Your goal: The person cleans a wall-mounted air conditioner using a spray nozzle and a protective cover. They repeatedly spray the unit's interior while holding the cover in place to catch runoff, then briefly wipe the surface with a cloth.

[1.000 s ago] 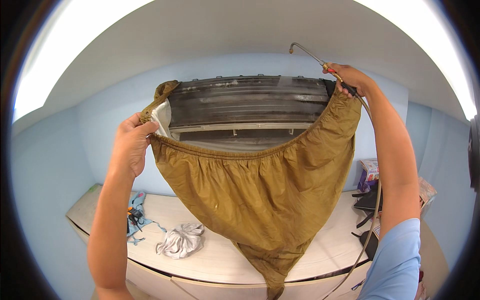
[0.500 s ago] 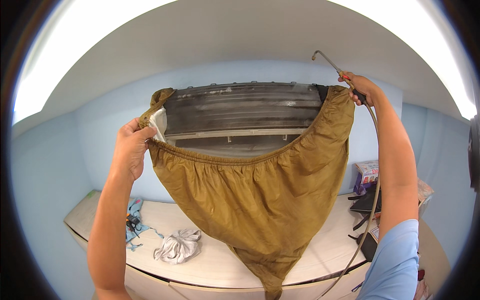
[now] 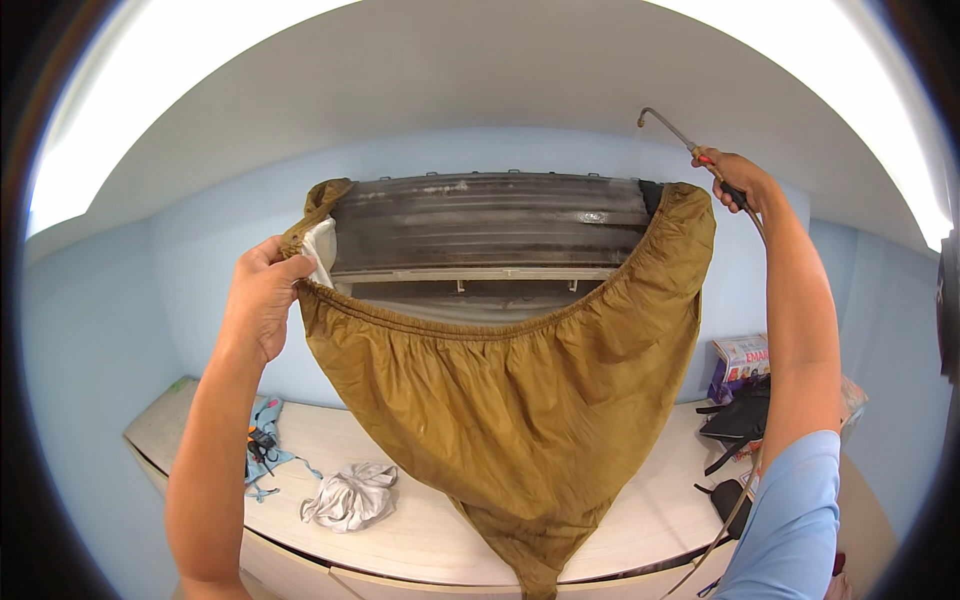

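Up at the wall unit: mustard-brown fabric wash bag [image 3: 520, 420] hangs funnel-like under the opened air conditioner [image 3: 490, 225].
Left hand [image 3: 262, 300]: pinching the bag's elastic hem.
Right hand [image 3: 738, 180]: wrapped around a bent metal spray wand [image 3: 668, 128], now raised higher than 1 second ago, nozzle nearer the coils.
Counter's right edge: 1 purple-and-white cardboard box [image 3: 738, 362].
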Demonstrator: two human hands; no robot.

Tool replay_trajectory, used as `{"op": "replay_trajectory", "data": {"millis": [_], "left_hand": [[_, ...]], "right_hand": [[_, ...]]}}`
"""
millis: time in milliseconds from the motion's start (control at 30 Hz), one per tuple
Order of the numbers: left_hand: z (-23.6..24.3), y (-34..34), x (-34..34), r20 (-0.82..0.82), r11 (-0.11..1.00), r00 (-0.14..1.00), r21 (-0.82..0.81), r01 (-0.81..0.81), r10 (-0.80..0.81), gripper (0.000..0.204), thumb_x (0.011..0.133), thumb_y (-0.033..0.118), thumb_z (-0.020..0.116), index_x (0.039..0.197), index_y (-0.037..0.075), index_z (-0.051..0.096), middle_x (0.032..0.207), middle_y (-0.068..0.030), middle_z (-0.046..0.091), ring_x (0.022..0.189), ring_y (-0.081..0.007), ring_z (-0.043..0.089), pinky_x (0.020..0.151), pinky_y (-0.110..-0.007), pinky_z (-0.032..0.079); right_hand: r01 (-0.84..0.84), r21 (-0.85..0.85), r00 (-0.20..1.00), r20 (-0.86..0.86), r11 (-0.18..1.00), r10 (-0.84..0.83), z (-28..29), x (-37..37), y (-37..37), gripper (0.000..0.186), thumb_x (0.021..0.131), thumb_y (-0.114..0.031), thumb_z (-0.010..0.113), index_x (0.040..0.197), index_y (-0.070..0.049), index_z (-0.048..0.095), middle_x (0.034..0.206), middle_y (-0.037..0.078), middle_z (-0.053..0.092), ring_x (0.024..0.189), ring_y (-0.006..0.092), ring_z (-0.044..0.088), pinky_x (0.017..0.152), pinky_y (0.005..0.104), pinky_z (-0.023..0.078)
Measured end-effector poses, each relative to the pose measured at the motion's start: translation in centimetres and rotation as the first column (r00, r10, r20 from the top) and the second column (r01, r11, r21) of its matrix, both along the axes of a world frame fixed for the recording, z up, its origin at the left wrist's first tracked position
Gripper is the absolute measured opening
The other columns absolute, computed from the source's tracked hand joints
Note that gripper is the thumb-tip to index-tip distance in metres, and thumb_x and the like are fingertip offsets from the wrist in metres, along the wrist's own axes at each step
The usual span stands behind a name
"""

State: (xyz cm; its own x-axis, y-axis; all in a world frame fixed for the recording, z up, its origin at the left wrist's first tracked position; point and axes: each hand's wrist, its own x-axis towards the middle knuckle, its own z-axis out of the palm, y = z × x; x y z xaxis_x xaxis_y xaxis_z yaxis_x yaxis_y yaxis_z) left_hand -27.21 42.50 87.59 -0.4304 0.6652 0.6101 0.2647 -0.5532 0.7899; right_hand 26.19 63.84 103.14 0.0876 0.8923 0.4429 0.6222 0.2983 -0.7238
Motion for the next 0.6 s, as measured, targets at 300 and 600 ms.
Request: {"op": "replay_trajectory", "data": {"millis": [300,600], "left_hand": [[0.0,-0.6,0.6,0.025,0.999,1.000,0.041,-0.007,0.006,0.027,0.087,0.003,0.063,0.113,-0.003,0.064,0.097,-0.0052,0.064,0.085,-0.0130,0.051,0.083,-0.029,0.042],[-0.3,-0.7,0.3,0.035,0.998,0.999,0.067,0.016,-0.018,0.026,0.088,0.003,0.062,0.113,-0.004,0.064,0.098,-0.0061,0.063,0.089,-0.0143,0.053,0.087,-0.030,0.043]], "right_hand": [[-0.104,-0.037,0.988,0.113,0.994,0.108,1.3,-4.4,0.8,0.051,0.098,-0.052,0.043,0.134,-0.018,0.057,0.058,0.001,0.046,0.043,0.0106,0.041,0.042,0.0279,0.035],[-0.186,-0.013,0.965,0.185,0.982,0.185,1.2,-9.0,1.5,0.051,0.102,-0.050,0.036,0.136,-0.016,0.055,0.054,-0.001,0.045,0.037,0.0076,0.040,0.034,0.0251,0.037]]}}
